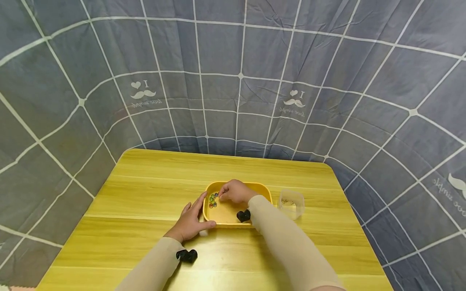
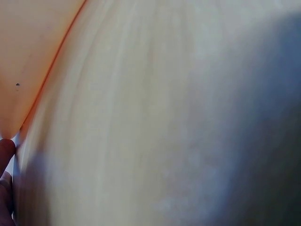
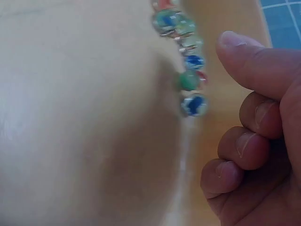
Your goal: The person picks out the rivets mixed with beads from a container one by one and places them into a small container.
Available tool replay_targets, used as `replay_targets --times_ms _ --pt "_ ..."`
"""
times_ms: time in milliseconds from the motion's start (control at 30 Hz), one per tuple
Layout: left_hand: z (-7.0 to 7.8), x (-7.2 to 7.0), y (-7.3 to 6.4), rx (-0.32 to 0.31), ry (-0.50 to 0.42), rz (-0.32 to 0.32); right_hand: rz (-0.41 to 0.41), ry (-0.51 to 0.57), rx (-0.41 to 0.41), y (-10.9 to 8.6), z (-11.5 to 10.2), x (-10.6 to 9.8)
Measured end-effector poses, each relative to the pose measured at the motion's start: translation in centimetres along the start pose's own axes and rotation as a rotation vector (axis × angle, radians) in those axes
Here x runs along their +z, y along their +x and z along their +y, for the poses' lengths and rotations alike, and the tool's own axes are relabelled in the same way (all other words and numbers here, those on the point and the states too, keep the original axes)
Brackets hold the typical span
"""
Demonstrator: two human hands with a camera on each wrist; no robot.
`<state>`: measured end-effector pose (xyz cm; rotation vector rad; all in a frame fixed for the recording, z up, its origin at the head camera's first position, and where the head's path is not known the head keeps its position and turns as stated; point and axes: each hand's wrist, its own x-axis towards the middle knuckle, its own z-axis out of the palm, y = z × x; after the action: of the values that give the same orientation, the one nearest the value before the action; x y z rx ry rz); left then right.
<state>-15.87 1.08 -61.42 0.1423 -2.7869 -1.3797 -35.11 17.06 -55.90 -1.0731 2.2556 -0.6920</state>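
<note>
Inside a yellow tray (image 1: pixel 227 223) lies a cluster of glass marbles (image 1: pixel 212 199), clear with coloured swirls. My left hand (image 1: pixel 190 223) is spread at the tray's left end, fingers along the side wall and thumb at the front rim. Reaching over the tray, my right hand (image 1: pixel 236 191) has its fingertips close beside the marbles. In the right wrist view its thumb (image 3: pixel 256 63) points toward the marbles and three fingers are curled; the index finger and anything behind the thumb are hidden. The left wrist view shows only some fingers (image 2: pixel 5 153) by the tray's edge.
Right of the tray stands a clear plastic box (image 1: pixel 295 202) with a few small items in it, too small to make out. Both stand on a wood-grain table (image 1: pixel 145 210). A grey checked curtain (image 1: pixel 218 48) hangs around the table's back and sides.
</note>
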Motion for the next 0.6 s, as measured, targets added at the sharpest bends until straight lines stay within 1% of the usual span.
replay_targets --times_ms 100,200,400,600 --pt "0.1 -0.1 0.0 0.001 -0.005 0.000 0.004 -0.029 -0.013 -0.7 -0.6 -0.9" --pt "0.3 -0.1 0.1 -0.001 -0.003 0.002 0.014 -0.056 -0.032 -1.2 -0.6 -2.2" --pt "0.8 0.0 0.3 -0.008 -0.012 0.005 0.025 -0.056 -0.069 -2.7 -0.4 -4.9" --pt "1.1 0.2 0.4 -0.018 -0.016 0.010 0.041 -0.059 -0.054 -4.2 -0.1 -7.2"
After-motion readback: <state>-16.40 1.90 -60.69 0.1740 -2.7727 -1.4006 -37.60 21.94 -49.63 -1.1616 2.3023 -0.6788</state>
